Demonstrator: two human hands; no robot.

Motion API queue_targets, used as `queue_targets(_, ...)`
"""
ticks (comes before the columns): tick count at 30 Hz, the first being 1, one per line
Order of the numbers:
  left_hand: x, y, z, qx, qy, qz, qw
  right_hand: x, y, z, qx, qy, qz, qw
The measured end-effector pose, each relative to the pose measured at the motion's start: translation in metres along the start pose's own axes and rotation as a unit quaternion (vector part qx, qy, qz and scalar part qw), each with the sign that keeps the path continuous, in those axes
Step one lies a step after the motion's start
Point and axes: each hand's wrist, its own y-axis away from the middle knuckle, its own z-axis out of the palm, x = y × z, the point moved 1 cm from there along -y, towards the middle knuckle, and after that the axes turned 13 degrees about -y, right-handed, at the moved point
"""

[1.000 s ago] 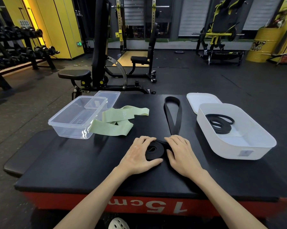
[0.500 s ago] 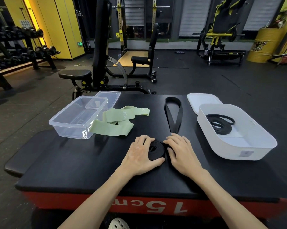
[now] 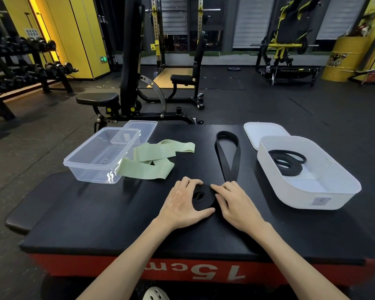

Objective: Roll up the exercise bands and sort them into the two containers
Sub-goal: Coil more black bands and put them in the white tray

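A black exercise band [image 3: 227, 152] lies on the black platform [image 3: 117, 217]; its near end is wound into a flat coil [image 3: 202, 197]. My left hand [image 3: 182, 202] curls round the coil's left side, and my right hand [image 3: 234, 202] grips its right side, fingertips on top. The loose loop stretches away from the coil. Light green bands [image 3: 152, 163] lie in a heap beside a clear plastic container [image 3: 91, 167] at the left. A white container [image 3: 307, 191] at the right holds a rolled black band [image 3: 287, 162].
A clear lid [image 3: 142, 128] lies behind the clear container and a white lid [image 3: 262, 131] behind the white one. The platform's red front edge [image 3: 182, 271] is close to me. Gym benches, racks and dumbbells stand on the floor beyond.
The coil has rolled a little farther away from me, taking up more band; the loose loop is shorter. Both hands moved forward with it.
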Motion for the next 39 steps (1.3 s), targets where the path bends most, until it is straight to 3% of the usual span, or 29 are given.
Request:
queue_targets(6, 0.005, -0.001, 0.002, -0.003, 0.004, -0.014, 1.0, 0.003, 0.001, 0.0, 0.001, 0.009, -0.004, 1.0)
queue_targets(10, -0.009, -0.001, -0.004, -0.079, 0.111, 0.032, 0.99, 0.003, 0.001, -0.001, 0.015, 0.024, 0.01, 1.0)
queue_targets(13, -0.019, -0.002, -0.008, -0.13, 0.158, 0.021, 0.979, 0.003, 0.001, -0.002, 0.017, 0.038, 0.009, 0.999)
queue_targets(19, -0.011, 0.003, -0.004, -0.065, 0.142, 0.001, 0.988, 0.004, 0.001, 0.0, 0.007, 0.042, 0.019, 0.999)
queue_targets(24, -0.002, 0.002, -0.003, -0.025, 0.059, -0.052, 0.997, 0.004, 0.001, 0.001, 0.006, 0.038, 0.012, 0.999)
queue_targets(28, -0.001, 0.001, -0.001, -0.032, 0.046, -0.062, 0.997, 0.006, 0.0, 0.001, 0.009, 0.045, 0.009, 0.999)
queue_targets(34, -0.012, -0.001, -0.007, -0.117, 0.146, 0.006, 0.982, 0.008, -0.001, 0.001, 0.025, 0.053, -0.001, 0.998)
queue_targets(39, -0.01, 0.003, -0.005, -0.082, 0.135, -0.004, 0.987, 0.011, -0.002, 0.003, 0.013, 0.034, -0.009, 0.999)
